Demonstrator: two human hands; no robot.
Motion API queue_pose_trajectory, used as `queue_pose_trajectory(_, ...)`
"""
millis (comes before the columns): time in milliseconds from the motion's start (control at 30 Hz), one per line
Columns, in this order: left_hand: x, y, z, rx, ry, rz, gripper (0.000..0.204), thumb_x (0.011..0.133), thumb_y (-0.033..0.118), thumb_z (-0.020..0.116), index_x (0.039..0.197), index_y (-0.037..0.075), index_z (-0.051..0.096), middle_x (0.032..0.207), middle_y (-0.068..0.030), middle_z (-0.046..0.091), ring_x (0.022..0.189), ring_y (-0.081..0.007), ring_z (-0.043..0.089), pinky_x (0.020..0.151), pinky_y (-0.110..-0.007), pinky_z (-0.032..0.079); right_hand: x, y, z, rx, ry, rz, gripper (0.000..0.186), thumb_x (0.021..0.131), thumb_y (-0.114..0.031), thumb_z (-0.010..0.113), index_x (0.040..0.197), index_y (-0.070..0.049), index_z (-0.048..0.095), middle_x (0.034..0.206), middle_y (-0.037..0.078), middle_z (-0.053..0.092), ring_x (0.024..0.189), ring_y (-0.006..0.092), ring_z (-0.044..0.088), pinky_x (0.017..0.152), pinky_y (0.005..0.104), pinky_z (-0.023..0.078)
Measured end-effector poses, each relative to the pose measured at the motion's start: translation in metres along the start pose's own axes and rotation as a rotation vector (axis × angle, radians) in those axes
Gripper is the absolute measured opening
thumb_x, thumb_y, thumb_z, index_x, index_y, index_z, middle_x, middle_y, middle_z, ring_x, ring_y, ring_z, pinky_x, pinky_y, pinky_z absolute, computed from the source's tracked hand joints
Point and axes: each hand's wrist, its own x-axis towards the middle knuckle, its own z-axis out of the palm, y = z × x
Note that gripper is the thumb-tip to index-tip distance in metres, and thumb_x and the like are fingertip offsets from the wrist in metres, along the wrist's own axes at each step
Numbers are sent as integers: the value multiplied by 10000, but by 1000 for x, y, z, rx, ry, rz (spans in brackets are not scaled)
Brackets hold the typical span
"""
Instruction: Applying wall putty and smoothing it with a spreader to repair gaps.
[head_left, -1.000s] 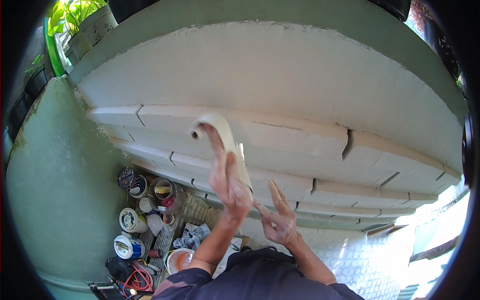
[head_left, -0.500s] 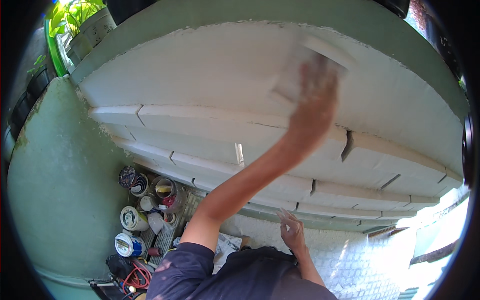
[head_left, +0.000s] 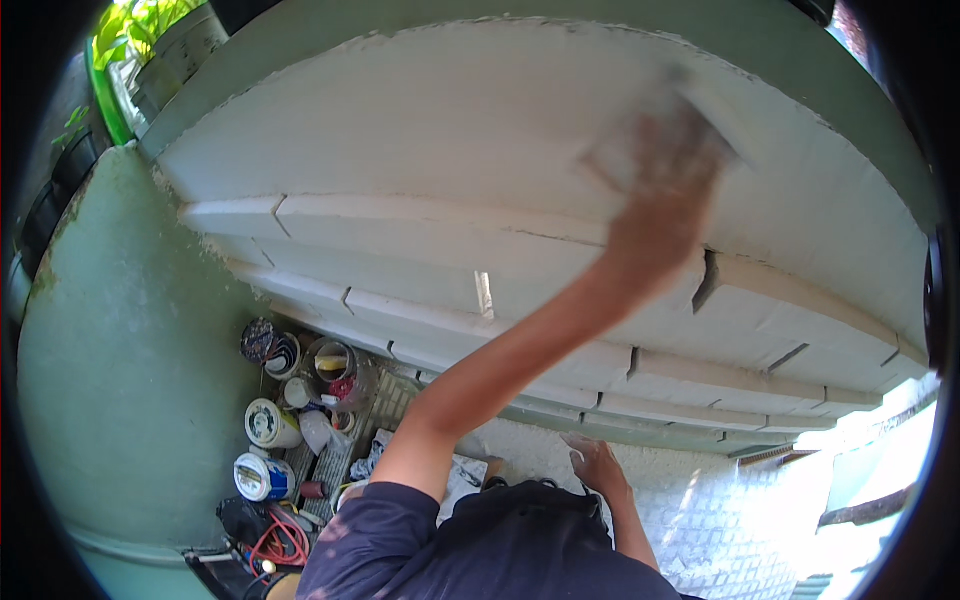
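My left arm reaches up across the view to a pale wall panel (head_left: 400, 110). My left hand (head_left: 680, 150), smeared by motion, is closed on a flat, rectangular trowel-like tool (head_left: 722, 122). The tool lies against or very close to the panel; its exact kind is too blurred to tell. Low on the right, my right hand (head_left: 597, 465) hangs beside my body with its fingers loosely apart and holds nothing I can see. Its fingertips look whitish.
Below the panel, pale stepped ledges (head_left: 420, 215) with dark gaps jut out. A green side wall (head_left: 130, 350) curves at left. Paint tubs (head_left: 270, 425), a clear bucket (head_left: 350, 385) and a red hose (head_left: 280, 540) crowd the lower left. Plant pots (head_left: 190, 50) stand at upper left.
My left hand has moved right along the panel with the tool, which has turned somewhat. My right hand has shifted slightly right and lower.
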Motion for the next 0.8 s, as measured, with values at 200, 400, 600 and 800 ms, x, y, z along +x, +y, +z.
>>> queue_pose_trajectory(200,-21,-49,-39,115,67,-134,574,789,-39,454,1360,-7,401,1435,-223,339,1419,-383,160,1139,-581,83,-3,10,2,77,-113,38,394,817,-55,522,1202,-38,601,1193,219,591,1099,376,564,986,413,434)
queue_pose_trajectory(400,-59,-103,-139,281,4,-263,601,773,-85,428,1369,-86,352,1430,-280,337,1344,-428,302,1124,-417,265,-20,28,-3,88,-81,130,450,798,-44,560,1247,-74,584,1160,209,611,1084,362,583,968,401,451)
queue_pose_trajectory(600,-60,-39,-63,103,-289,-76,465,785,-39,456,1245,-52,521,1442,-183,377,1368,-333,309,1137,-463,245,-6,28,-7,35,-131,128,447,820,-78,549,1267,-89,572,1164,201,611,1079,369,580,977,412,437)
queue_pose_trajectory(800,-71,-37,-79,131,-371,-66,570,717,-78,485,1280,-1,530,1375,-159,466,1359,-309,333,1147,-485,213,-5,25,-11,-15,-139,178,464,841,-132,556,1305,-134,546,1198,160,609,1113,386,542,1036,427,372)
